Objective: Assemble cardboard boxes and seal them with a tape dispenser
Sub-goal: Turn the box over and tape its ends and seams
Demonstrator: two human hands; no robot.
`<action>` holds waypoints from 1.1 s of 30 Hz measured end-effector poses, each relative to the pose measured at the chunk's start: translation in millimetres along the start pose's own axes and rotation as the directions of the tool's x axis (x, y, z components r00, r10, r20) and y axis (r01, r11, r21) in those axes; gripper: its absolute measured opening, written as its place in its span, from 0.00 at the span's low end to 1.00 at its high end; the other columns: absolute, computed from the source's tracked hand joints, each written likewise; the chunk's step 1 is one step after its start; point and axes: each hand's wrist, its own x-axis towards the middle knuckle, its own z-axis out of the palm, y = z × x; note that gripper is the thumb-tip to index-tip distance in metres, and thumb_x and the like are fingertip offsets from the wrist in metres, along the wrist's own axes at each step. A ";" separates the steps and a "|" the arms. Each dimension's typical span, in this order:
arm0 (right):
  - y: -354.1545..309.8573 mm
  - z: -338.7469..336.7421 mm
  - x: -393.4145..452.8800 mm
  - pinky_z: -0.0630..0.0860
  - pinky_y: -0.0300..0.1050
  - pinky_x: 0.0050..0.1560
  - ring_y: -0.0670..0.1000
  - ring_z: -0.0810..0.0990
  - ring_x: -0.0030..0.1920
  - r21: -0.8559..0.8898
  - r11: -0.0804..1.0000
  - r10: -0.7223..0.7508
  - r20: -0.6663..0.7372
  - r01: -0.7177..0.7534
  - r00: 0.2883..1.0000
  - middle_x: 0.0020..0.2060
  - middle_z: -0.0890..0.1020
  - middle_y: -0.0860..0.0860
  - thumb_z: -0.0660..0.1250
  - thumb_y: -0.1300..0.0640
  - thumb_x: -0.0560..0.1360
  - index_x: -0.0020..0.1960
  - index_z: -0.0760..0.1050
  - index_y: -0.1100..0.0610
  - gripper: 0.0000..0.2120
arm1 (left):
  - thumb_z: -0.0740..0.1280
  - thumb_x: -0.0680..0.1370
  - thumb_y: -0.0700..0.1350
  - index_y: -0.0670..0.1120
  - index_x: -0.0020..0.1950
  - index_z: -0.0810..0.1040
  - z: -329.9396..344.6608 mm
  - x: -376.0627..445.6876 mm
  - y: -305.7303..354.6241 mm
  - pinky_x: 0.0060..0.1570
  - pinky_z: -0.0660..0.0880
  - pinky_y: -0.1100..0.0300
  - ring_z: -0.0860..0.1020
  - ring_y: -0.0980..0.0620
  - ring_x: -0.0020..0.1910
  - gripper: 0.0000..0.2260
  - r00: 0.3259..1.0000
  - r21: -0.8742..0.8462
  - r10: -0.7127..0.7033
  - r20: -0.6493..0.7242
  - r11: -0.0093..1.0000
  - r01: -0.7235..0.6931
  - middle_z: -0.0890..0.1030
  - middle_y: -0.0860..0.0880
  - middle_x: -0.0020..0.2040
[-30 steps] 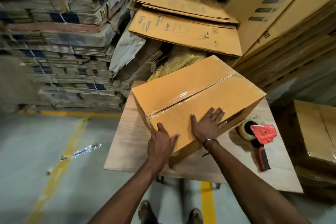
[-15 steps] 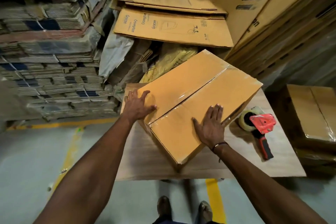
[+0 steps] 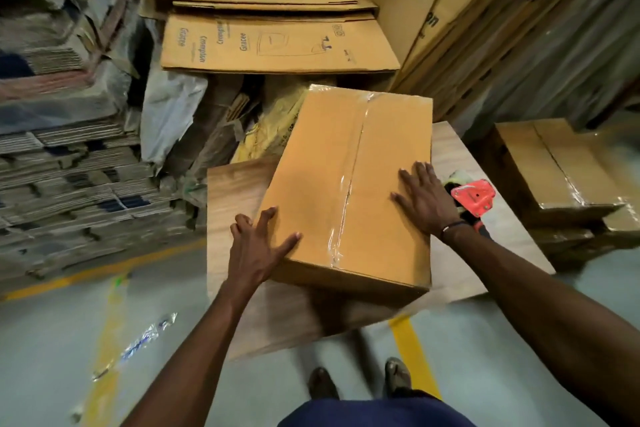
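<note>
Head view | my left hand (image 3: 258, 246) and right hand (image 3: 424, 199) press spread flat on taped box (image 3: 349, 191) | tape dispenser (image 3: 472, 198) beside right hand

Our right hand (image 3: 424, 199) and wrist cover most of the red tape dispenser (image 3: 473, 197), so we see only its red plate, a sliver of the roll and a bit of handle, and the cardboard box (image 3: 349, 191) hides the middle of the wooden table (image 3: 235, 191) under it. Our left hand (image 3: 258, 246) wraps the box's near-left corner, with the fingers on the side face partly out of sight, and both our forearms run off the bottom edge. The stacks of flattened cardboard (image 3: 69, 156) at far left are smeared by blur and cut by the left edge, and the small print on the flat printed carton (image 3: 277, 45) beyond the box is too fine to read fully.
</note>
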 end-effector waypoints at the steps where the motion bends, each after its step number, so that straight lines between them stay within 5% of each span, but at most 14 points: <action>1: -1.8 0.6 -1.2 0.52 0.66 0.82 0.61 0.45 0.84 0.032 0.998 0.059 -0.011 -0.059 0.998 0.84 0.47 0.58 0.47 0.29 0.82 0.85 0.50 0.48 0.38 | 0.63 0.71 0.78 0.64 0.76 0.60 6.0 -8.3 5.0 0.56 0.76 0.41 0.66 0.39 0.65 0.38 0.999 -0.029 -0.031 -0.025 0.999 0.030 0.62 0.45 0.64; 5: -29.5 18.6 -30.3 0.57 0.65 0.80 0.64 0.50 0.83 0.209 0.936 0.299 -0.056 -0.282 0.953 0.84 0.47 0.60 0.50 0.34 0.84 0.85 0.49 0.49 0.35 | 0.62 0.72 0.77 0.62 0.74 0.62 19.7 -29.3 21.5 0.51 0.77 0.43 0.69 0.37 0.61 0.36 0.990 -0.023 -0.101 -0.100 0.995 0.099 0.62 0.43 0.64; 10: -36.5 42.7 -85.2 0.78 0.64 0.62 0.64 0.62 0.79 0.207 0.943 0.291 -0.134 -0.260 0.947 0.84 0.50 0.56 0.51 0.33 0.84 0.84 0.52 0.47 0.34 | 0.64 0.74 0.73 0.61 0.75 0.62 26.8 -32.1 27.9 0.48 0.77 0.44 0.69 0.38 0.58 0.33 0.982 -0.021 -0.104 -0.157 0.995 0.102 0.63 0.42 0.62; 17: 6.7 15.5 -26.0 0.63 0.64 0.77 0.61 0.55 0.83 0.209 0.971 0.132 -0.045 -0.120 0.990 0.85 0.44 0.53 0.50 0.31 0.83 0.85 0.49 0.45 0.35 | 0.60 0.77 0.71 0.57 0.76 0.61 45.3 -34.1 67.0 0.45 0.77 0.45 0.71 0.36 0.56 0.32 0.969 -0.048 -0.187 -0.162 0.982 0.182 0.63 0.39 0.64; 23: 38.6 -4.7 22.4 0.65 0.63 0.76 0.62 0.61 0.81 0.238 0.970 0.060 -0.027 -0.052 0.998 0.85 0.48 0.52 0.49 0.27 0.79 0.84 0.52 0.44 0.38 | 0.60 0.78 0.70 0.54 0.76 0.60 56.4 -23.6 105.7 0.41 0.72 0.50 0.70 0.38 0.56 0.32 0.964 -0.056 -0.218 -0.151 0.976 0.212 0.61 0.41 0.64; 28: 53.2 -1.5 24.8 0.63 0.61 0.77 0.59 0.60 0.81 0.361 0.933 -0.006 -0.013 0.010 1.000 0.85 0.50 0.51 0.56 0.32 0.83 0.84 0.52 0.44 0.34 | 0.59 0.78 0.68 0.51 0.76 0.61 60.5 -14.5 120.5 0.60 0.69 0.35 0.61 0.34 0.69 0.31 0.941 0.100 -0.305 -0.144 0.942 0.321 0.57 0.37 0.73; 33: 90.0 -15.5 9.2 0.72 0.53 0.69 0.52 0.76 0.67 0.633 0.773 0.142 -0.117 -0.036 0.983 0.75 0.74 0.55 0.58 0.43 0.86 0.80 0.64 0.52 0.25 | 0.67 0.77 0.59 0.47 0.70 0.67 56.2 13.4 189.4 0.67 0.65 0.36 0.58 0.37 0.74 0.26 0.976 0.103 -0.143 -0.166 0.981 0.162 0.58 0.40 0.74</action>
